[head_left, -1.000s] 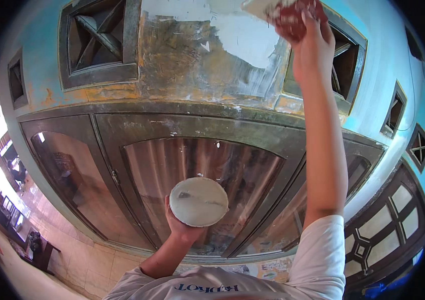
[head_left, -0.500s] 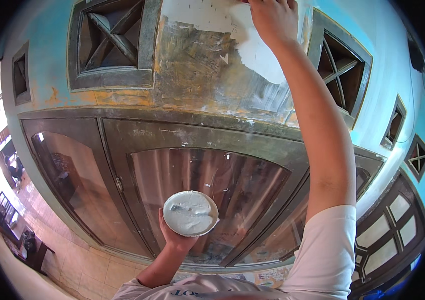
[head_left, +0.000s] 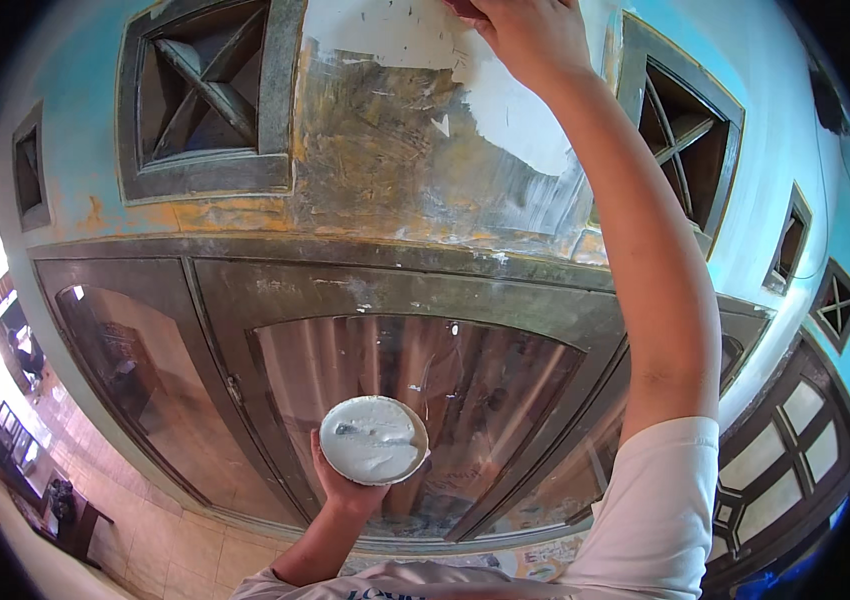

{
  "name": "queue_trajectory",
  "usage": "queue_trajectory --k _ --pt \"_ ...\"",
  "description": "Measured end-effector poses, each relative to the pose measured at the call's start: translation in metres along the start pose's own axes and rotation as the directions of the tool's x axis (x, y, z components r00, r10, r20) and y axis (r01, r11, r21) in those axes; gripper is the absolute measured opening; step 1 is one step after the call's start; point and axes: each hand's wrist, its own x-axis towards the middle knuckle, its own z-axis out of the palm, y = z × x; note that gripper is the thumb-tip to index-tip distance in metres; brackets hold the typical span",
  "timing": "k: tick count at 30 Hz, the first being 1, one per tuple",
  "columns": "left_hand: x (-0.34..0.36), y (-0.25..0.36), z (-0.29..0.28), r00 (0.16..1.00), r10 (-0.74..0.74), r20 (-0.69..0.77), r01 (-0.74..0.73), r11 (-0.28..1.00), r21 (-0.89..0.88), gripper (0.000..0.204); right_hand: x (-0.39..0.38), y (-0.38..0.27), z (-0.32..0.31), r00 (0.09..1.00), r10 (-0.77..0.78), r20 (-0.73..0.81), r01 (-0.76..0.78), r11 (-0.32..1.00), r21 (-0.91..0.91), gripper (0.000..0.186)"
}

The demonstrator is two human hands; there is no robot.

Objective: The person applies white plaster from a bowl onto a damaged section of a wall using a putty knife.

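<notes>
My left hand point(head_left: 349, 492) is closed around a round tub point(head_left: 426, 456) from below and the side. White paste point(head_left: 373, 462) fills it close to the rim, with a groove and a dark greyish spot on top. My right hand point(head_left: 540, 45) reaches up to the wall at the top edge, its fingers closed on a dark red object point(head_left: 465, 8), mostly cut off by the frame, so its kind is unclear. Below that hand, a smooth white coat point(head_left: 515, 120) covers part of the rough brown-grey wall patch point(head_left: 375, 150).
Wooden vent frames with crossed bars, one on the left point(head_left: 207, 95) and one on the right point(head_left: 680, 140), flank the patch. Beneath runs a dark wooden door frame point(head_left: 395, 285) with glass panes point(head_left: 415, 370). Tiled floor point(head_left: 160, 530) and a small dark table point(head_left: 80, 525) lie at lower left.
My right hand has shifted slightly left and up, showing more of the dark red object. The tub sits a little lower and further left in view. The wall has shifted slightly down in view.
</notes>
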Motion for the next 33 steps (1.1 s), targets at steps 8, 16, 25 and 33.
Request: queue_trajectory --k 8,16,25,33 --pt "-0.009 0.000 -0.004 0.999 0.040 0.018 -0.040 0.999 0.004 0.067 -0.015 -0.011 0.009 0.995 -0.062 -0.077 0.063 0.998 0.016 0.038" --pt "-0.032 0.006 -0.003 0.998 0.060 -0.005 -0.060 0.998 0.019 0.065 -0.033 0.003 -0.016 0.938 -0.118 -0.327 0.080 0.988 -0.129 0.028" --pt "-0.032 0.007 -0.008 0.996 0.082 0.033 -0.084 0.996 0.033 0.066 0.015 0.072 -0.047 0.882 0.420 -0.213 -0.340 0.881 0.329 0.033" --pt "-0.025 0.005 -0.014 0.993 0.088 0.073 -0.094 0.992 0.080 0.067 0.013 0.014 -0.026 0.931 0.365 0.026 -0.364 0.919 0.148 0.036"
